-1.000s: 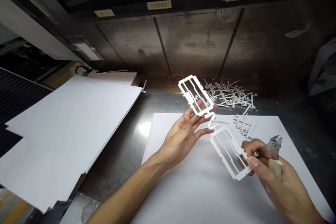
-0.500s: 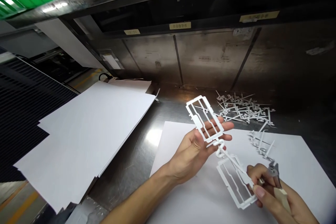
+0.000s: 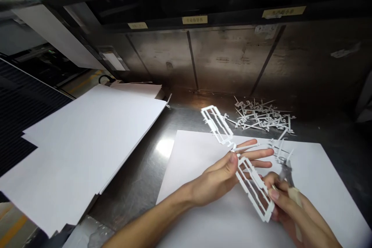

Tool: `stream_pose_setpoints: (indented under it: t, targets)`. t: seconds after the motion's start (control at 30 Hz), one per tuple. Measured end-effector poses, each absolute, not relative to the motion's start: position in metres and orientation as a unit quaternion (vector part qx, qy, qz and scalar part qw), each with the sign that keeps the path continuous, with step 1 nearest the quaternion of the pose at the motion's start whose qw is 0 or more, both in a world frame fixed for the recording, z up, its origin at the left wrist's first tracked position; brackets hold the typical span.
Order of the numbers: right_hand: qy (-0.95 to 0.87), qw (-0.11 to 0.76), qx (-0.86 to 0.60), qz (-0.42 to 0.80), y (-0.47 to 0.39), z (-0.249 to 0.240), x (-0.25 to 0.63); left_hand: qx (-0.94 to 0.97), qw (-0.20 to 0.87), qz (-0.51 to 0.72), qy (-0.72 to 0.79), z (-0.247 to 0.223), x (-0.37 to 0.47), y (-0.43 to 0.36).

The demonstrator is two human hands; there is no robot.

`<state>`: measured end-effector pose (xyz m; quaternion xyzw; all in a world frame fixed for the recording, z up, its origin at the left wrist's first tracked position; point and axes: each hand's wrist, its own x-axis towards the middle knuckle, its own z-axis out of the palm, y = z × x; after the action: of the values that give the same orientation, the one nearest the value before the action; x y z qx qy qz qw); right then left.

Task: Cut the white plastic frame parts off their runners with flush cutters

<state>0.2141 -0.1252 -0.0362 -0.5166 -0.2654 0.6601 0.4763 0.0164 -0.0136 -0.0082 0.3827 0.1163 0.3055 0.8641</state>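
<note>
Two white plastic frames joined by a runner stretch between my hands: an upper frame (image 3: 217, 124) tilts away to the upper left, and a lower frame (image 3: 253, 188) slants down to the right. My left hand (image 3: 216, 180) pinches the joint between them under its thumb, its other fingers spread out behind. With thumb and finger, my right hand (image 3: 290, 205) grips the lower frame's right edge. That same hand also carries cutting pliers (image 3: 286, 171), their metal jaws pointing up and pale handles lying in the palm; the jaw tips are blurred against loose white runners.
Cut white runners (image 3: 261, 115) lie heaped on the metal bench (image 3: 136, 170) at the back. A white sheet (image 3: 200, 224) lies beneath my hands. Stacked white sheets (image 3: 95, 135) cover the left side. A metal back panel (image 3: 226, 62) rises behind.
My left thumb has shifted from the upper frame down to the joint. The upper frame has tilted flatter, and both hands are closer together. The camera view has shifted slightly.
</note>
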Motion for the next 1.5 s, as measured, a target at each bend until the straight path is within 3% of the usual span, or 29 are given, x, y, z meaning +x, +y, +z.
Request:
stream_pose_setpoints:
  t: [0.23, 0.47, 0.73, 1.07, 1.23, 1.5]
  targets:
    - [-0.21, 0.51, -0.412, 0.725, -0.116, -0.03, 0.218, 0.389, 0.878, 0.27, 0.065, -0.011, 0.015, -0.009]
    - [-0.244, 0.483, -0.439, 0.717, -0.118, -0.033, 0.216, 0.407, 0.824, 0.324, 0.224, -0.014, 0.026, -0.013]
    - [-0.247, 0.495, -0.483, 0.679, -0.11, -0.036, 0.229, 0.29, 0.823, 0.342, 0.35, -0.002, 0.026, -0.009]
    - [-0.307, 0.468, -0.476, 0.678, -0.114, -0.034, 0.232, 0.286, 0.84, 0.334, 0.317, -0.007, 0.027, -0.009]
    - [-0.404, 0.45, -0.534, 0.591, -0.117, -0.03, 0.23, 0.37, 0.8, 0.315, 0.351, -0.008, 0.025, -0.01]
    - [-0.481, 0.417, -0.542, 0.549, -0.118, -0.018, 0.225, 0.352, 0.84, 0.283, 0.301, -0.006, 0.029, -0.015]
